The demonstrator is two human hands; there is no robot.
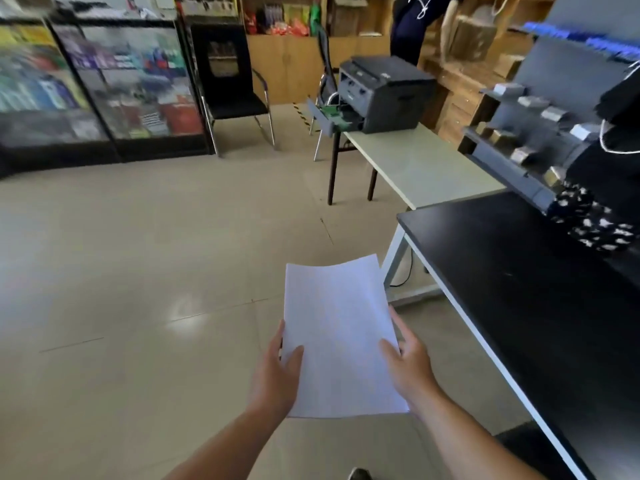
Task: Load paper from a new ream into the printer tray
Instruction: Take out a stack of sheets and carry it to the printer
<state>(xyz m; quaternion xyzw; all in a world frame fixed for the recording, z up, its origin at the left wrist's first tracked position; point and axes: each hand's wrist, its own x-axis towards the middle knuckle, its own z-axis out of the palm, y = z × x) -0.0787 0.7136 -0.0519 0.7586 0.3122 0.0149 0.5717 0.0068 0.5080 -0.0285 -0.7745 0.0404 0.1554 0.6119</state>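
Observation:
I hold a stack of white paper [337, 337] in both hands, low in the middle of the view, above the floor. My left hand [277, 372] grips its left edge with the thumb on top. On the right edge sits my right hand [410, 365], gripping the same way. A dark grey printer [388, 93] stands far ahead on the far end of a pale table [426, 168]. Its paper tray [327, 117] is pulled out toward the left, past the table's end.
A black workbench [540, 306] with a white frame runs along my right; a grey rack [530, 133] stands on it. Two black chairs [235, 91] stand ahead near glass display cases [97, 81]. A person [415, 26] stands behind the printer. Tiled floor lies between.

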